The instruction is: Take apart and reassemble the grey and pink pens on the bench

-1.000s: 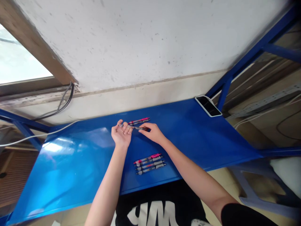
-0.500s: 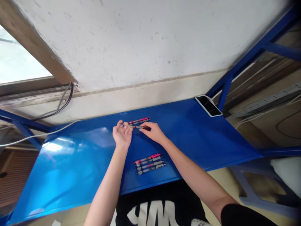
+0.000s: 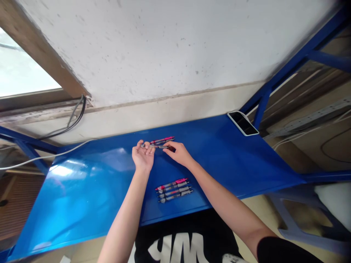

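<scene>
Both hands meet over the far middle of a glossy blue table (image 3: 82, 182). My left hand (image 3: 142, 156) is palm up, fingers curled round the left end of a thin grey pen (image 3: 157, 147). My right hand (image 3: 178, 153) pinches the same pen at its dark right end. Just behind the hands a pink-and-grey pen (image 3: 162, 140) lies flat. Nearer me, a neat row of several similar pens (image 3: 174, 189) lies side by side, the farthest one pink-capped.
A phone (image 3: 242, 123) lies face up at the table's far right corner beside a blue frame post (image 3: 260, 106). Cables (image 3: 74, 120) hang at the left by the wall. A blue plastic stool (image 3: 304, 223) stands at the lower right.
Almost nothing has moved. Both hands stay on the pen, shifting only slightly; the pens on the table lie as before.
</scene>
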### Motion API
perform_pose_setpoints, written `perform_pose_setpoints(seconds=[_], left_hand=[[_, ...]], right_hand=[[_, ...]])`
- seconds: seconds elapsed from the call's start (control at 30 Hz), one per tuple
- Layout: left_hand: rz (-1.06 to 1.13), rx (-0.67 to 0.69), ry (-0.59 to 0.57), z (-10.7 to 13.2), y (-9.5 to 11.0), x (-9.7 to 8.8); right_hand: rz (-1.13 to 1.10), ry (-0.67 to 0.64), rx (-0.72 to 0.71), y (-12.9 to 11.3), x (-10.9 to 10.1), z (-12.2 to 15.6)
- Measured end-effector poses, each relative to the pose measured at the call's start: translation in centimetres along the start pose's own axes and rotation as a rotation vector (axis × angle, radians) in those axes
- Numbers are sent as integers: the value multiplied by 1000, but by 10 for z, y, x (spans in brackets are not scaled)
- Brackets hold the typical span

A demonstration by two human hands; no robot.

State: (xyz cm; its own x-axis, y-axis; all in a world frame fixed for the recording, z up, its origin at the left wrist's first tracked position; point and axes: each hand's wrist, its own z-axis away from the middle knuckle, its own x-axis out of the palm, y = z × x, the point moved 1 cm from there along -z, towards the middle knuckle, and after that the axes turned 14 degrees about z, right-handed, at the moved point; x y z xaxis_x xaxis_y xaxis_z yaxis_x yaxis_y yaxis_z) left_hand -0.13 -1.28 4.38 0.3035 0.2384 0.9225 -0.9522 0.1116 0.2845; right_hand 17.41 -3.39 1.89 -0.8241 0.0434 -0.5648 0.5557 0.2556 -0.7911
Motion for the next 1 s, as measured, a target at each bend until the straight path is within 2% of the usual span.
perform_pose_setpoints(seconds=[0.17, 0.4, 0.6, 0.77, 0.87, 1.0], left_hand=[[-34, 7, -10, 1, -1, 3], [-93, 20, -18, 1, -1, 1], [-29, 34, 10, 0, 0, 1], [-84, 29, 3, -2, 0, -2], [-250, 27, 31, -4, -1, -4], [-750, 154, 0, -9, 3, -7]], right_hand=[[13, 0, -4, 2, 1, 0], [11, 88, -31, 4, 2, -2], [25, 95, -39, 8, 2, -2], [19, 90, -40, 8, 3, -2], [24, 113, -23, 9, -1, -3], [29, 183, 37, 14, -11, -7]])
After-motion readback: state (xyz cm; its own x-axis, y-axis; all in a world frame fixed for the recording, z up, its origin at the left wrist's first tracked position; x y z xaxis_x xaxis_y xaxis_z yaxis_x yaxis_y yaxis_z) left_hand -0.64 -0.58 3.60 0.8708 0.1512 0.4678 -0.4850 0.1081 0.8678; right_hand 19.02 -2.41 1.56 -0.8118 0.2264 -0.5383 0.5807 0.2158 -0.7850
